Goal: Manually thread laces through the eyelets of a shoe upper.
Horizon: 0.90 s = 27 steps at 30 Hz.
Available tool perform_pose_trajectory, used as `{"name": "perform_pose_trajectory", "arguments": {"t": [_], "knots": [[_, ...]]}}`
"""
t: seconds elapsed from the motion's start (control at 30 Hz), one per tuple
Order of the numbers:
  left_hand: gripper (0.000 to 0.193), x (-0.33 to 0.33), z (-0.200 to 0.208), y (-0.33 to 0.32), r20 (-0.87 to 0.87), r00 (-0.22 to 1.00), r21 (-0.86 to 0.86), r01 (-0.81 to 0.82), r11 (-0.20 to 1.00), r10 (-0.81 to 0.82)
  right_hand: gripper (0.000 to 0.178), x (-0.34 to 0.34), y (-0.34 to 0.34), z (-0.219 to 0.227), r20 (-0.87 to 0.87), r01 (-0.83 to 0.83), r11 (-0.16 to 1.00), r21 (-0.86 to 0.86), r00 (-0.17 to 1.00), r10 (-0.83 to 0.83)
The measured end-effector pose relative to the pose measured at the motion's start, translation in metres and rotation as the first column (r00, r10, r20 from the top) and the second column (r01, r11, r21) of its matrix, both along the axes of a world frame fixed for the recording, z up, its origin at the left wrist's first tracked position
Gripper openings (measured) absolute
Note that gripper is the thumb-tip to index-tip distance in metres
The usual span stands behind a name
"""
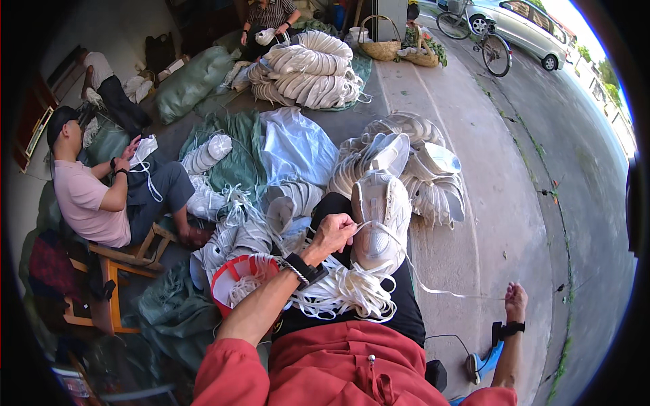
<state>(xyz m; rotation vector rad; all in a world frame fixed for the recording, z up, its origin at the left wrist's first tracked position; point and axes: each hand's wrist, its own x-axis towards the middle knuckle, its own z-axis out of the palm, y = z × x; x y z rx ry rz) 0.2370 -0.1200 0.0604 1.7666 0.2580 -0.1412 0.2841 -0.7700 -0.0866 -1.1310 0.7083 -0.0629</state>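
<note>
A whitish shoe upper (381, 216) with a perforated toe rests on my lap, its toe towards me. My left hand (333, 237) is at its left edge, fingers pinched on a white shoelace. From the upper, the shoelace (443, 292) runs in a slack curve to the right. My right hand (516, 302), stretched far out to that side, has its fingers closed on the other part of the lace. A loose heap of white laces (352, 291) lies across my thighs, just below the upper.
Piles of white shoe uppers (433, 169) lie ahead and left. A red container (233, 281) with laces stands by my left forearm. A seated person (95, 183) handles an upper at left; others work farther back. Baskets (380, 49), a bicycle (496, 54) and a car are beyond.
</note>
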Motion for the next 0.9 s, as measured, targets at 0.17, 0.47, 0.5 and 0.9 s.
{"name": "perform_pose_trajectory", "arguments": {"t": [0.17,0.47,0.5,0.9], "knots": [[0.017,-0.005,-0.002,-0.002,-0.019,1.0,0.007,0.015,1.0,-0.014,0.011,0.038,0.257,0.079,0.119,-0.583,0.8,-0.139,0.793,0.598],[0.018,-0.002,-0.008,-0.004,0.001,1.0,0.002,-0.022,1.0,0.022,0.012,0.022,0.421,0.149,0.264,-0.769,0.564,-0.302,0.501,0.824],[0.019,-0.002,-0.008,-0.005,0.0,1.0,0.03,-0.023,0.999,0.023,0.012,0.021,0.423,0.149,0.204,-0.768,0.559,-0.311,0.521,0.829],[0.017,-0.002,0.003,-0.004,-0.108,0.993,-0.035,0.04,0.999,-0.043,0.009,0.017,0.427,0.152,0.233,-0.757,0.529,-0.382,0.475,0.848]]}}
